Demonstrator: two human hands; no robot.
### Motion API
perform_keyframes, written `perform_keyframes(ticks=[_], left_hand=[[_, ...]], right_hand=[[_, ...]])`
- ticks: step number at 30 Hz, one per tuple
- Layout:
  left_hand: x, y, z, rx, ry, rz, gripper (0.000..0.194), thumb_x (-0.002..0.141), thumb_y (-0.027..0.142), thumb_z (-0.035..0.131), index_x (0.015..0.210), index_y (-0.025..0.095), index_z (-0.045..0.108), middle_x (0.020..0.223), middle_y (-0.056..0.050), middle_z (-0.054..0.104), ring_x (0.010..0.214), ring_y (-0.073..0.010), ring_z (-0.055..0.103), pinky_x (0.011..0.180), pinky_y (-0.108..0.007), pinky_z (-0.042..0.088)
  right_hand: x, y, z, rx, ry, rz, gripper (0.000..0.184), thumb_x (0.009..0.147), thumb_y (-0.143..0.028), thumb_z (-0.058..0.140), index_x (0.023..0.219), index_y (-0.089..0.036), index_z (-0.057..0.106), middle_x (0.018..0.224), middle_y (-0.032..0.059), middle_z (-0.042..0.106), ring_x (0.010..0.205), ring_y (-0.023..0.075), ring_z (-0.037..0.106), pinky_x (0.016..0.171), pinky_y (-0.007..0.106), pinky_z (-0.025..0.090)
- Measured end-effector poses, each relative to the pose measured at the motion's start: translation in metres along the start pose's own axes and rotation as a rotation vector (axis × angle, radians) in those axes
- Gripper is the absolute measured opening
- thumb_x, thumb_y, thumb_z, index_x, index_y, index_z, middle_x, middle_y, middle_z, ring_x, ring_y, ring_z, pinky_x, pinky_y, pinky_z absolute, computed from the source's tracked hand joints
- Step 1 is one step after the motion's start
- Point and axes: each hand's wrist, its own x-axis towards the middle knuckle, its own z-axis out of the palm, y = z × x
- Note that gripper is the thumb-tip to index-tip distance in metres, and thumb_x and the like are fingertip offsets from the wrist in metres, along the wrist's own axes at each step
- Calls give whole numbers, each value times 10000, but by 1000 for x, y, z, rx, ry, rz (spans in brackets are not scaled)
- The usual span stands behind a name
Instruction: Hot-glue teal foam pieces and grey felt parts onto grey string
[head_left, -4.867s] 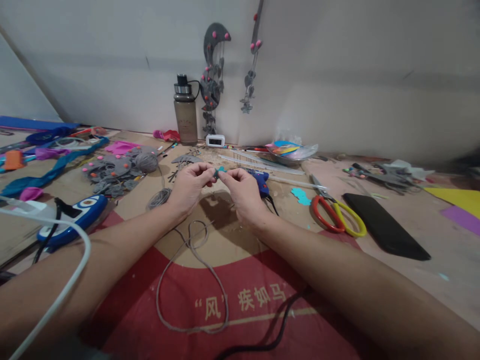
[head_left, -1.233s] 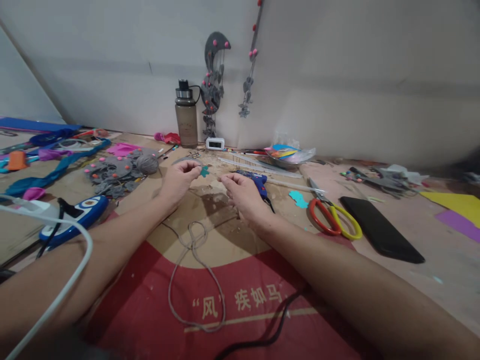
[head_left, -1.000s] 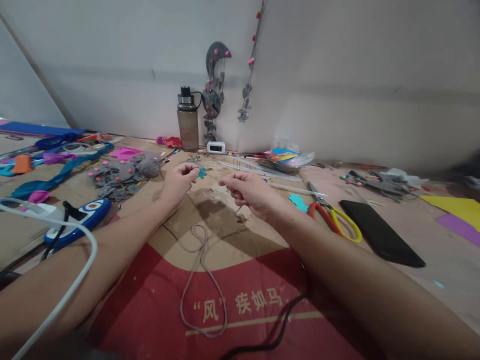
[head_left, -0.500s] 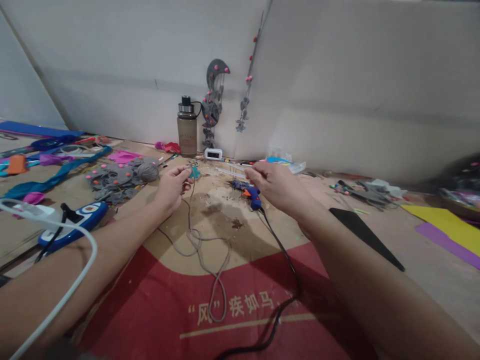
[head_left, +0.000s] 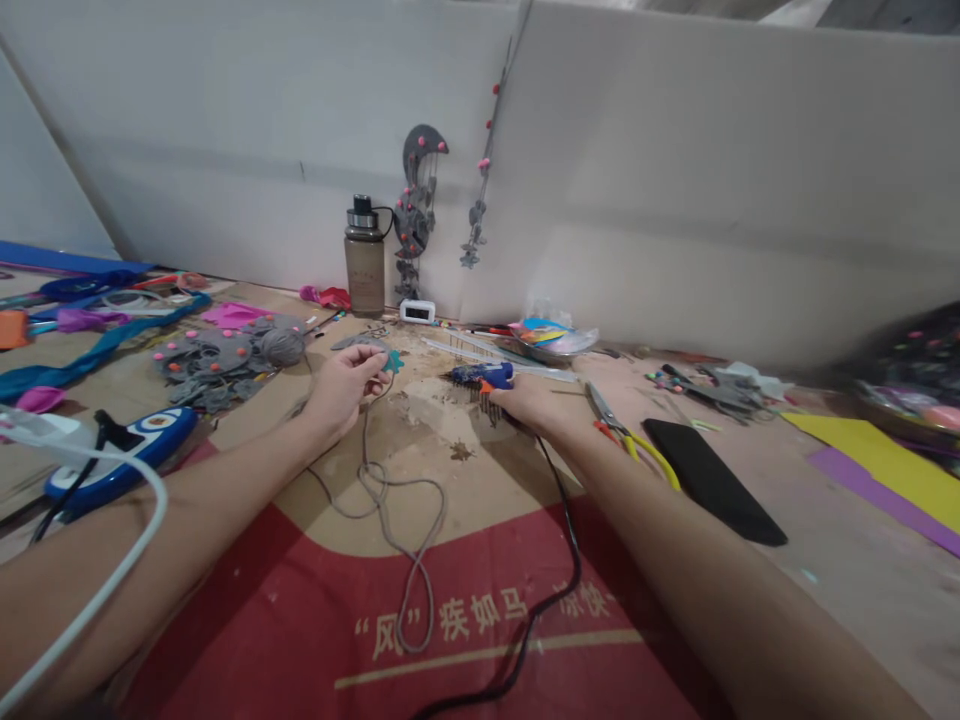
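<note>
My left hand [head_left: 341,384] pinches a small teal felt piece [head_left: 392,362] together with a grey yarn strand [head_left: 390,498] that trails down in loops over the cardboard. My right hand [head_left: 525,402] rests on the table, closed around the handle of a blue glue gun [head_left: 480,376]. The gun's black cord [head_left: 559,560] runs back along my right forearm toward me.
Red and yellow scissors [head_left: 626,438] and a black phone [head_left: 709,478] lie right of my right hand. Grey felt cut-outs and a yarn ball [head_left: 281,345] sit left. A bottle [head_left: 362,256], a small clock [head_left: 417,311] and hanging felt decorations stand by the wall. A white cable [head_left: 90,600] crosses near left.
My right hand let go of the yarn, swung right and came down onto the glue gun. The left hand kept the teal piece and yarn, hardly moving.
</note>
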Motion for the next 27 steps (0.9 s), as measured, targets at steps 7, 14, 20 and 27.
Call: perform_keyframes(ticks=[7, 14, 20, 27], left_hand=[[1, -1, 0, -10, 29, -46, 126, 681, 190, 680, 736, 118, 592, 558, -23, 602, 480, -70, 525, 427, -151, 371], [0, -3, -1, -46, 35, -48, 164, 646, 221, 718, 711, 115, 611, 604, -13, 606, 529, -83, 572, 466, -170, 411], [-3, 0, 1, -61, 56, -59, 164, 649, 221, 710, 705, 121, 593, 615, -11, 603, 535, -96, 581, 476, -192, 420], [-5, -1, 2, -26, 30, -5, 215, 645, 261, 737, 715, 127, 584, 599, -8, 592, 524, -93, 562, 480, -201, 424]], right_hand=[[-16, -21, 17, 754, 128, -279, 370, 740, -217, 475, 1108, -205, 437, 916, 31, 586, 633, 125, 597, 541, 255, 503], [-51, -38, 36, 811, 39, -656, 280, 815, -223, 455, 1095, -222, 446, 1015, 48, 568, 712, 126, 566, 572, 270, 518], [-56, -34, 32, 401, 229, -714, 240, 841, -233, 441, 1073, -198, 489, 1015, 77, 591, 892, 196, 557, 834, 371, 454], [-54, -33, 35, 312, 240, -694, 272, 837, -225, 413, 1102, -190, 462, 1013, 102, 601, 910, 219, 562, 871, 392, 427]])
